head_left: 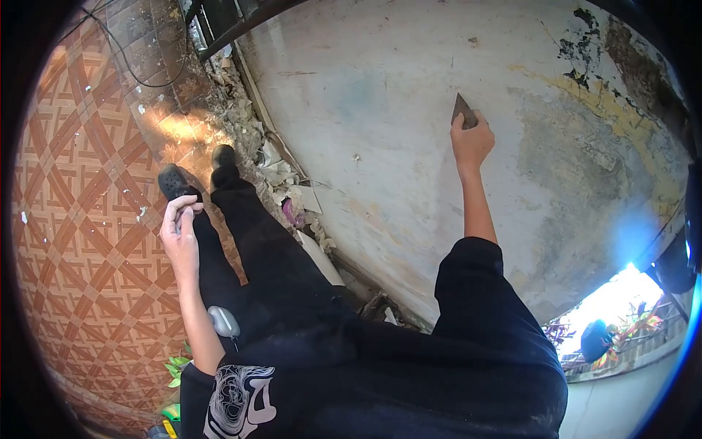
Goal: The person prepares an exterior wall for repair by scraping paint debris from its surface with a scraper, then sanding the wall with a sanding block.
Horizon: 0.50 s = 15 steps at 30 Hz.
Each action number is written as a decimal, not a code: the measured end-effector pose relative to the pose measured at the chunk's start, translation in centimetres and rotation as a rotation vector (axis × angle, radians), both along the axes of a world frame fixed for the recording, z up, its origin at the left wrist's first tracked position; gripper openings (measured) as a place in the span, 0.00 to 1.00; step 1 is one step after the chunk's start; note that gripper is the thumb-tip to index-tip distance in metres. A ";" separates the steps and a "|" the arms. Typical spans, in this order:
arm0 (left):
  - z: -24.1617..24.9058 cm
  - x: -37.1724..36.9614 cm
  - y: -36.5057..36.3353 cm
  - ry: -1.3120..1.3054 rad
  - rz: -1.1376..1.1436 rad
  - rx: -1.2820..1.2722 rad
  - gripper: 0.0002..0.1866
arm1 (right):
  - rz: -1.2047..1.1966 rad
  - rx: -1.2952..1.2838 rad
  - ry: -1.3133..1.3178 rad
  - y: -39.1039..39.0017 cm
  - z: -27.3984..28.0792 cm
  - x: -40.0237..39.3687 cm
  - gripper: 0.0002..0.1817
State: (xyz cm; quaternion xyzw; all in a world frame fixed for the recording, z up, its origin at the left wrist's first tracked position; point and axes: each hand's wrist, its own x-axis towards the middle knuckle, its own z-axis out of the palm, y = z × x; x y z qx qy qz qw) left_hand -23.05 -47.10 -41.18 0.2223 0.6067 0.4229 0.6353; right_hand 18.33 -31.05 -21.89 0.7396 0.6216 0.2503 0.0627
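My right hand (474,143) is raised in front of the worn, off-white wall (409,175), its fingers closed around a small pointed trowel (460,110). The trowel's dark triangular blade points up and overlaps the wall surface in this view. Lower on the left, my left hand (181,223) hovers by my leg with its fingers curled in toward the thumb. Pale dust coats those fingers; whatever they may hold, I cannot tell. Patches of bare grey plaster (578,168) and yellowed paint (621,117) show on the wall's right part.
Rubble and peeled flakes (281,172) lie along the foot of the wall. Patterned brown tiles (95,197) cover the floor, dotted with white chips. A dark cable (128,66) crosses the upper left. Bright daylight and plants (629,322) appear at lower right.
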 end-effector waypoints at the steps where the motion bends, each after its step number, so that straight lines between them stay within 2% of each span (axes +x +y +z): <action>1: -0.1 -0.1 0.0 0.004 0.009 -0.007 0.09 | 0.013 0.007 0.016 0.0 0.1 0.3 0.16; 6: -0.2 -0.1 0.1 0.018 0.054 -0.039 0.08 | 0.003 0.004 0.015 -0.2 0.3 0.9 0.17; 8: -0.1 0.1 0.3 0.007 0.085 -0.047 0.09 | 0.107 0.148 0.120 -1.0 -0.6 1.8 0.16; 11: -0.2 0.4 0.3 0.000 0.075 -0.016 0.09 | 0.090 0.122 0.140 -0.9 -1.3 1.5 0.15; 15: -0.1 0.6 0.3 0.014 0.090 -0.057 0.09 | 0.124 0.001 0.265 1.6 -2.7 -3.3 0.13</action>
